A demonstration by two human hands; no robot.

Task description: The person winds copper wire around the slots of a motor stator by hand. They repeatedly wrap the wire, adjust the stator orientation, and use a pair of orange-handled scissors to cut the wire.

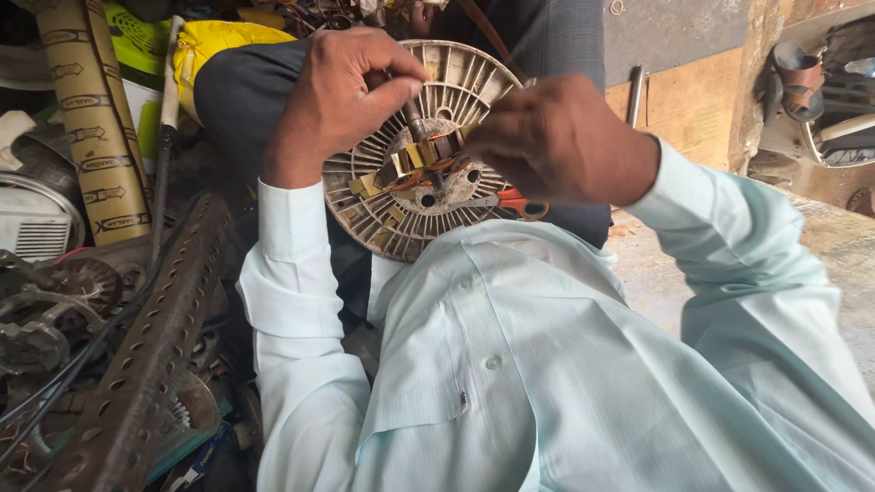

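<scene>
While the left hand [342,96] is pinching the steel shaft [415,118] shut-fingered, the right hand [556,137] is closing on the metal core [424,155] over the ribbed round housing [456,87], likely needing steady alignment.

A round, pale grey fan motor housing [401,214] with radial fins rests on the person's lap, its face tilted toward the camera. At its centre sits a stator core [421,157] with brass-yellow slots and a steel shaft [415,118] standing up from the middle. Scissors with orange handles [510,202] lie across the housing's lower right face.
</scene>
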